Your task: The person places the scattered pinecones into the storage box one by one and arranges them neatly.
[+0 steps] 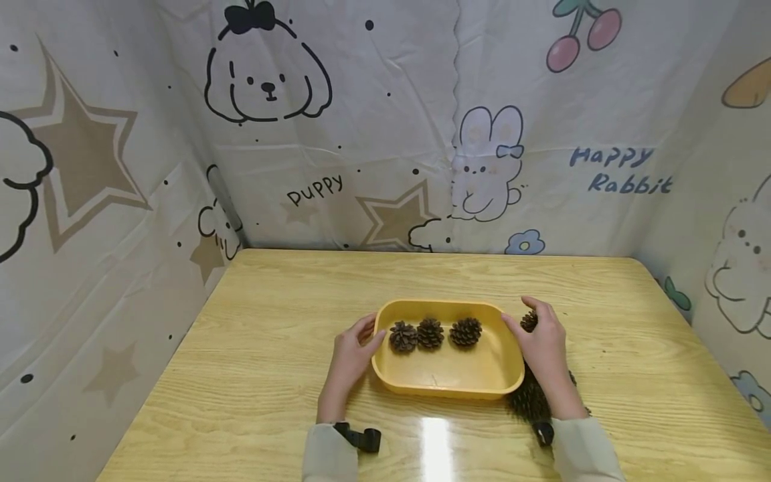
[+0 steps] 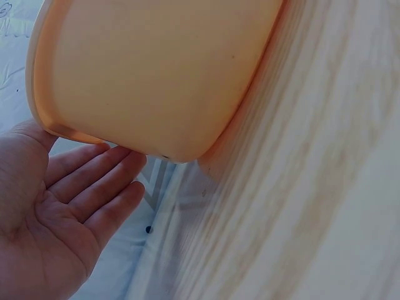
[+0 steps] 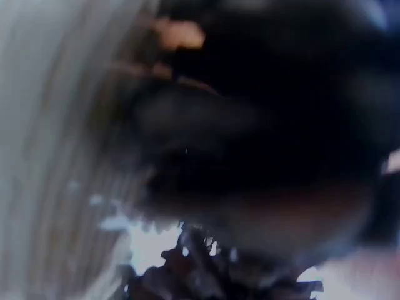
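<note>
A yellow plastic tray (image 1: 446, 378) sits on the table, with three brown pine cones (image 1: 466, 333) along its back half. My left hand (image 1: 352, 351) is at the tray's left end, thumb at the rim. In the left wrist view, the fairly straight fingers (image 2: 103, 187) reach beside the tray's outer wall (image 2: 144, 81). My right hand (image 1: 545, 341) is at the right end, its thumb by the rim and its other fingers spread away from the wall. Another pine cone (image 1: 529, 321) shows between that thumb and forefinger. The right wrist view is dark and blurred.
Right of the tray, dark spiky pine cones (image 1: 529, 398) lie partly hidden under my right forearm. Wood-grain tabletop (image 1: 277, 321) extends around the tray. A printed cloth (image 1: 385, 134) hangs behind the table and on both sides. Black camera mounts (image 1: 364, 439) sit on the wrists.
</note>
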{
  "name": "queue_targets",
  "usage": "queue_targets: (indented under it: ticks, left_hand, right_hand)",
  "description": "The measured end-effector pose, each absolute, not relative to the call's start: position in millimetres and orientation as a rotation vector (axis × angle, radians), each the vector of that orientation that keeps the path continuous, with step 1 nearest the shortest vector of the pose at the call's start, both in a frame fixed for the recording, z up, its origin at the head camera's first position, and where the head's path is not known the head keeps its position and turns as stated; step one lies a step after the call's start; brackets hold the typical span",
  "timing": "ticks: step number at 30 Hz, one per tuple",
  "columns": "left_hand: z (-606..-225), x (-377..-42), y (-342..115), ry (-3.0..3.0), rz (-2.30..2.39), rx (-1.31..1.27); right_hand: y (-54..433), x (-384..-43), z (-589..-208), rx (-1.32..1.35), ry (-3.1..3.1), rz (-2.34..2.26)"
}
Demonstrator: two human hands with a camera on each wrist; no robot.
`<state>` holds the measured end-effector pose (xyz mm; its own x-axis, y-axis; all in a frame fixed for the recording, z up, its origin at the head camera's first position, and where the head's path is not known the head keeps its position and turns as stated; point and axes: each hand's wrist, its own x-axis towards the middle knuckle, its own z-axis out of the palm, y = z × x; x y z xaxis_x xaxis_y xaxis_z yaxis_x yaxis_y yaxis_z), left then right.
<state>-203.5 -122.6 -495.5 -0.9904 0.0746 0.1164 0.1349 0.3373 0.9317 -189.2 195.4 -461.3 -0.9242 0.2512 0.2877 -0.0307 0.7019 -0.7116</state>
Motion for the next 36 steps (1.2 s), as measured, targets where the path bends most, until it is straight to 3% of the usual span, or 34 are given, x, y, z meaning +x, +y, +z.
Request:
queue_targets:
  ticks: [20, 36]
  left_hand:
    - [-498, -205, -122, -2.532, -1.775, -0.182]
    - [-496, -204, -122, -2.534, -1.785, -0.180]
  right_hand:
    - [231, -191, -462, -0.409, -2.702, 1.145]
    - [243, -200, -469, -0.413, -2.896, 1.111]
